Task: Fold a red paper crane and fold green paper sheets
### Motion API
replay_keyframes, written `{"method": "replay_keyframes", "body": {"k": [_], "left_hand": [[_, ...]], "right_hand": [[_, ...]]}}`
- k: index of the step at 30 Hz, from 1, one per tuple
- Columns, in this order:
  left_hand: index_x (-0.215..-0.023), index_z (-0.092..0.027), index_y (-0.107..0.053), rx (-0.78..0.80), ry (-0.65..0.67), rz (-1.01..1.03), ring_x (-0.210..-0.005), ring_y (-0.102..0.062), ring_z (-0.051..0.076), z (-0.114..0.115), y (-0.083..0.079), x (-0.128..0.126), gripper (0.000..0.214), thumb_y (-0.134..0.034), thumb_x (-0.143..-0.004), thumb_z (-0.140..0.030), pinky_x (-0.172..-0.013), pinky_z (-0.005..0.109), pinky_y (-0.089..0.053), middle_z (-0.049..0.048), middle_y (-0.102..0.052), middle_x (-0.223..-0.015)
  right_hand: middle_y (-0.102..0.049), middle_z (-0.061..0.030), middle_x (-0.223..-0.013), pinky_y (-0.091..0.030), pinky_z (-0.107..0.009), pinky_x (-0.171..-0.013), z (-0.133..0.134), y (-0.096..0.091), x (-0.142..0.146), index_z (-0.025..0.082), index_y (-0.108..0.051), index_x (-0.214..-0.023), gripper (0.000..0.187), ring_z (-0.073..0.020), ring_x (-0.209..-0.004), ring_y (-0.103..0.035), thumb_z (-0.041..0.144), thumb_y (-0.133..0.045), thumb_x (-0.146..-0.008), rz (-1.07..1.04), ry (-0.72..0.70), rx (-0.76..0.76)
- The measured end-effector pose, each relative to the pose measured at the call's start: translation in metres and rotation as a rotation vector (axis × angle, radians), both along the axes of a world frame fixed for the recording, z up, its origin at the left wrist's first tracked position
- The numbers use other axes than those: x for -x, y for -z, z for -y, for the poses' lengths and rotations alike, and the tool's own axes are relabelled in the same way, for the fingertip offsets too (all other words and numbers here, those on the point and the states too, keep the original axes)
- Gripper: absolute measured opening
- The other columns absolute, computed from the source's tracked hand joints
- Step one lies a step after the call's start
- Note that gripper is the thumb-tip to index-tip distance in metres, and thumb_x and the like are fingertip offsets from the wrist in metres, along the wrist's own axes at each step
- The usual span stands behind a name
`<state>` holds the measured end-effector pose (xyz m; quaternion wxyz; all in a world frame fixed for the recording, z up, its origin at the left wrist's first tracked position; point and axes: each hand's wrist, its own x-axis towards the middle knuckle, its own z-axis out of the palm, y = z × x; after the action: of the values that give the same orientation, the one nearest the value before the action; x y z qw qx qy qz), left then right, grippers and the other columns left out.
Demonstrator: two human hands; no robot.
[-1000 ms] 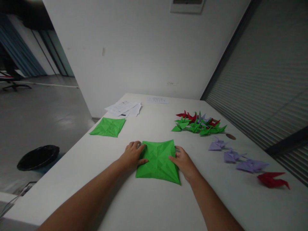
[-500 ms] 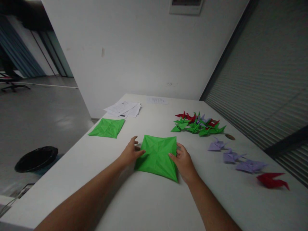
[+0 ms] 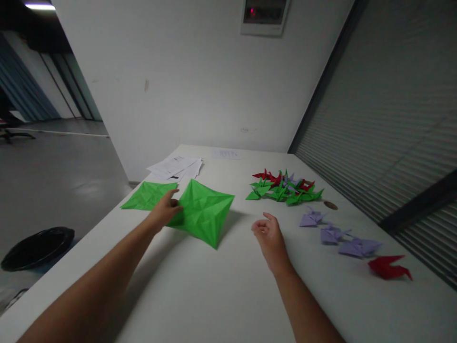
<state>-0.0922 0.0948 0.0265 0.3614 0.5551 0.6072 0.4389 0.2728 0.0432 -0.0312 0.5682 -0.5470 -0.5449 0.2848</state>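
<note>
- The worktop (image 3: 200, 295) carries all the paper: finished-looking birds on the right, two open green sheets on the left and middle. By that split, the work seems well advanced on the right and unfinished on the left.
- The heaped pile of folded birds (image 3: 276, 190), green, red and pale purple, sits toward the far right. Each one whose shape can be made out looks complete; overlaps keep me from counting them.
- The loose printed papers (image 3: 174, 166) lie overlapping at the far left, apart from the hands.
- The held green sheet (image 3: 205, 209) is over the middle of the worktop, tilted, with a shadow beside it. It is creased all over yet opened out as a square, so I judge the creasing done and the setting down not done.
- The flat green sheet (image 3: 143, 196) rests behind the left hand, near the left edge of the worktop, creased in a similar way.
- The left hand (image 3: 164, 208) pinches the held sheet by its left side. The right hand (image 3: 267, 233) is well apart from it, fingers loosely curled, holding nothing visible.
- Three purple birds (image 3: 360, 247) stand in a slanting row at the right, already shaped.
- One red bird (image 3: 387, 267) ends that row nearest the person, also fully folded by its look.
</note>
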Motion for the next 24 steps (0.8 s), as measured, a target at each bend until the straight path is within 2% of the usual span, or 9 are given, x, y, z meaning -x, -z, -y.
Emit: {"method": "replay_keyframes", "body": {"k": [3,5,7,10,15,18,19,21,24], "left_hand": [[-0.14,-0.015,-0.05,-0.007,-0.213,-0.273,-0.077,-0.066,0.017,-0.025,-0.014,0.045,0.061,-0.07,-0.083,-0.019,-0.069,0.029,-0.054,0.0046,-0.067,-0.096],[-0.14,-0.011,-0.048,0.015,-0.258,-0.36,-0.079,-0.066,0.018,-0.031,-0.021,0.071,0.058,-0.067,-0.085,-0.014,-0.07,0.029,-0.054,0.006,-0.068,-0.097],[-0.135,-0.008,-0.049,0.019,-0.305,-0.449,-0.081,-0.065,0.021,-0.029,-0.026,0.09,0.051,-0.064,-0.087,-0.014,-0.07,0.03,-0.054,0.0055,-0.066,-0.094],[-0.121,-0.014,-0.057,-0.033,-0.292,-0.584,-0.095,-0.066,0.026,-0.019,-0.027,0.102,0.03,-0.061,-0.092,-0.02,-0.08,0.032,-0.055,0.005,-0.066,-0.097],[-0.115,-0.017,-0.068,-0.141,-0.054,-0.777,-0.12,-0.062,0.033,-0.013,-0.004,0.07,0.034,-0.072,-0.081,-0.024,-0.11,0.046,-0.045,0.0114,-0.069,-0.118],[-0.119,-0.022,-0.071,-0.165,0.153,-0.89,-0.128,-0.059,0.034,-0.012,0.013,0.039,0.035,-0.069,-0.086,-0.034,-0.114,0.048,-0.041,0.0122,-0.067,-0.133],[-0.122,-0.022,-0.07,-0.154,0.194,-0.959,-0.129,-0.058,0.035,-0.011,0.017,0.03,0.037,-0.066,-0.089,-0.038,-0.113,0.05,-0.042,0.0145,-0.065,-0.137],[-0.126,-0.022,-0.068,-0.1,0.229,-1.045,-0.124,-0.061,0.037,-0.005,0.023,0.016,0.04,-0.059,-0.094,-0.044,-0.107,0.053,-0.046,0.017,-0.065,-0.136],[-0.124,-0.022,-0.069,-0.144,0.237,-1.092,-0.124,-0.06,0.038,0.007,0.025,0.0,0.036,-0.055,-0.097,-0.04,-0.104,0.054,-0.047,0.018,-0.064,-0.137]], "right_hand": [[-0.066,-0.001,-0.089,-0.058,-0.038,-0.074,0.001,-0.002,-0.003,0.022,-0.043,-0.132,0.057,-0.0209,-0.077,-0.067,0.046,-0.064,-0.085,0.067,0.0,-0.005],[-0.066,-0.0002,-0.086,-0.057,-0.038,-0.072,0.003,-0.004,-0.003,0.021,-0.043,-0.132,0.057,-0.0208,-0.074,-0.067,0.047,-0.062,-0.085,0.086,0.002,0.011],[-0.065,0.0005,-0.084,-0.057,-0.037,-0.07,0.004,-0.004,-0.004,0.021,-0.043,-0.131,0.057,-0.0208,-0.07,-0.067,0.048,-0.061,-0.084,0.103,0.011,0.037],[-0.066,0.0,-0.084,-0.056,-0.036,-0.068,0.003,-0.003,-0.005,0.02,-0.045,-0.129,0.056,-0.0216,-0.07,-0.069,0.048,-0.06,-0.083,0.135,0.046,0.071],[-0.069,-0.0021,-0.083,-0.056,-0.037,-0.068,-0.022,-0.012,-0.004,0.019,-0.055,-0.122,0.046,-0.0234,-0.068,-0.07,0.043,-0.057,-0.082,0.27,0.138,0.165],[-0.071,-0.0073,-0.091,-0.056,-0.041,-0.081,-0.051,-0.03,-0.003,0.018,-0.062,-0.122,0.041,-0.0274,-0.085,-0.072,0.035,-0.054,-0.086,0.543,0.179,0.206],[-0.071,-0.011,-0.101,-0.056,-0.042,-0.087,-0.061,-0.037,-0.003,0.017,-0.064,-0.123,0.04,-0.0292,-0.094,-0.071,0.032,-0.054,-0.088,0.668,0.169,0.19],[-0.064,-0.0162,-0.128,-0.052,-0.042,-0.098,-0.08,-0.047,-0.005,0.019,-0.066,-0.129,0.042,-0.0316,-0.113,-0.066,0.026,-0.055,-0.089,0.741,0.152,0.152],[-0.05,-0.0179,-0.149,-0.049,-0.042,-0.102,-0.105,-0.053,-0.012,0.019,-0.065,-0.136,0.049,-0.0327,-0.122,-0.063,0.013,-0.052,-0.089,0.925,0.072,0.189]]}}
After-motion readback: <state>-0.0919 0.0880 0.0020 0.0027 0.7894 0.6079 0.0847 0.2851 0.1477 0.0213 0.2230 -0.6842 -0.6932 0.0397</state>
